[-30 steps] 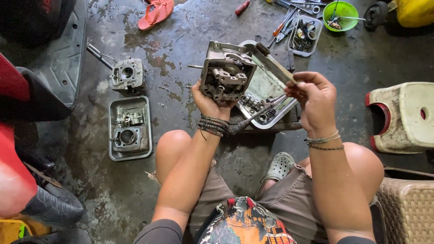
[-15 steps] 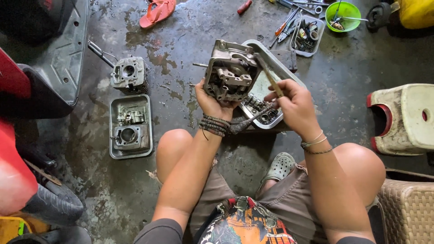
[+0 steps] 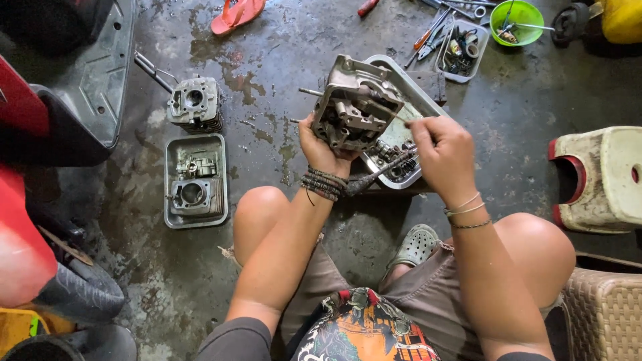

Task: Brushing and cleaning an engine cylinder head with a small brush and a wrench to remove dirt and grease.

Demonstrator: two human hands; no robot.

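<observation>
Gripping the grey engine cylinder head from below, my left hand has its fingers wrapped around the casting's lower edge and holds it tilted up off the concrete floor. My right hand is closed around a thin tool, its tip pressed against the top of the head; how tightly I pinch it I cannot tell. Just beneath both hands lies a metal tray with small parts and springs, resting on the floor in front of my knees. Well apart, toward the floor's left side, a second tray carries two engine pieces, and a finned cylinder block stands just beyond it. Near the far right edge sit a green bowl and a small tray of tools.
</observation>
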